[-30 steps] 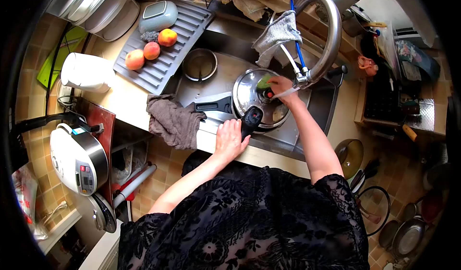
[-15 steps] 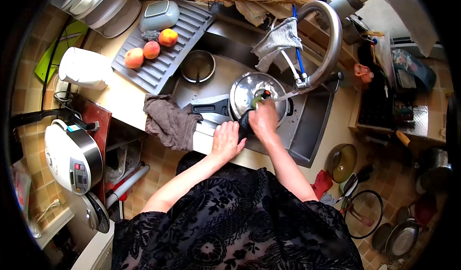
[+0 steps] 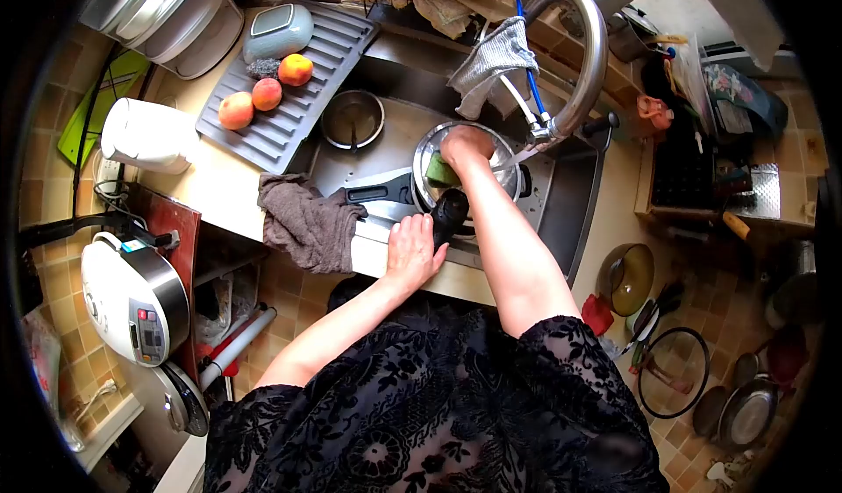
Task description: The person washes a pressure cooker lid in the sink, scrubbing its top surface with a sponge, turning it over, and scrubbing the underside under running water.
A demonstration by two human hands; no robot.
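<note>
One scrubbing step, judged in hand

Sink [image 3: 405, 117]: bounded by a near rim and a dark right wall. Tap [image 3: 598, 54]: arched above the right side, outlet angled inward; upward room there is judged limited. Pot [image 3: 424, 155]: seated on the sink floor, lidded, at the near side. Bare floor is seen to its upper left, with a narrower strip to its right. Cloth [image 3: 303, 221]: draped over the near edge. Pan [image 3: 367, 117]: set upper left of the pot, apart from it. Left handle [image 3: 379, 193]: pointed at the cloth; contact cannot be told. Near handle [image 3: 451, 210]: pointed toward the person, over the near rim.

Left hand [image 3: 412, 252]: laid at the counter edge beside the near handle, fingers together, thumb apart; whether the handle is gripped cannot be told. Right hand [image 3: 466, 145]: pressed onto the lid, fingers curled down around the sponge [image 3: 440, 171], tips hidden. Sponge: green, on the lid, left of the wrist.

Judgement: for the next stroke, steady pressure on the sponge is called for, with the pot braced and the tap avoided.
</note>
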